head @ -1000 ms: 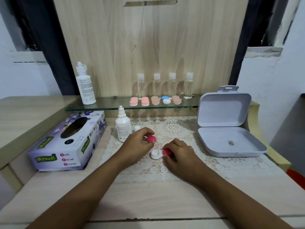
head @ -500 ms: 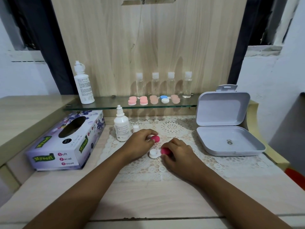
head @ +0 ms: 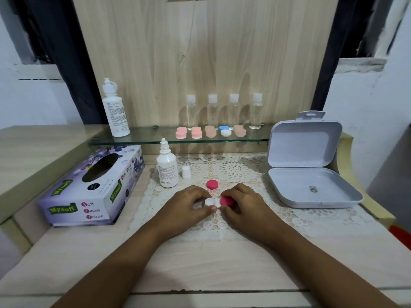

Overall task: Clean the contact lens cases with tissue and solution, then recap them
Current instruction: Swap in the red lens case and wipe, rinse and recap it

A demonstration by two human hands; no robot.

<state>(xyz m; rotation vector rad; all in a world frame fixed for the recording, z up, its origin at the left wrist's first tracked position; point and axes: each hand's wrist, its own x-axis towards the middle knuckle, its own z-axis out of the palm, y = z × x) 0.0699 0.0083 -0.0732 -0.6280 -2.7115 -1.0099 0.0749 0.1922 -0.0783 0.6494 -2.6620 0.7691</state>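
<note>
A white contact lens case [head: 210,202] lies on the lace mat [head: 244,172]. Its left well is uncapped, and my left hand [head: 189,206] pinches that end between thumb and fingers. My right hand [head: 242,205] grips the magenta cap [head: 226,201] on the case's right well. A second magenta cap [head: 212,184] lies loose on the mat just beyond my hands. The small solution bottle [head: 166,168] stands uncapped behind my left hand, with its white cap [head: 186,172] beside it. The tissue box [head: 93,187] sits to the left.
An open grey hinged box [head: 311,187] stands at the right. On a glass shelf [head: 138,138] at the back are a tall white bottle [head: 115,112], several clear bottles [head: 223,110] and several more lens cases [head: 211,131].
My left hand set the magenta cap down on the mat beyond the case, then came back to pinch the case's left end. My right hand stays on the other cap.
</note>
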